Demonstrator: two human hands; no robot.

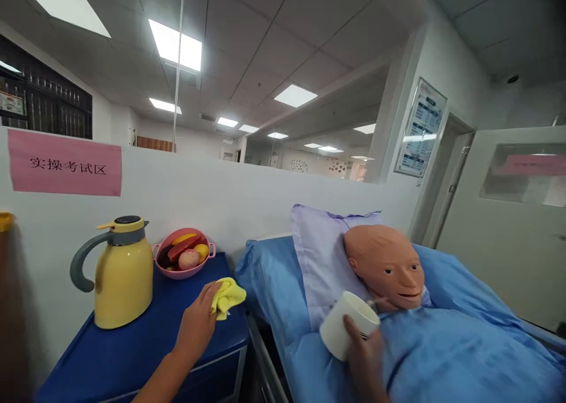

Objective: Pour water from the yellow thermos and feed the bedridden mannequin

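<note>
Head view: right of a yellow jug (124,285), a yellow cloth (230,298) is pinched in the fingers of the left hand (201,315) above a blue cabinet top (132,350); over the bed (272,279), a white cup (335,331), long axis tilted, is gripped by the right hand (366,356), its rim pointed up toward a manikin's head (382,264).

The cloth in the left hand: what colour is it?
Bright yellow; the cloth in the left hand shows best in the head view.

The wall (230,196) is white, with glass (318,123) above. Ceiling lamps (296,95) are bright. A blue cabinet (132,353) stands beside the bed (269,279). A door (499,238) is at right.
</note>
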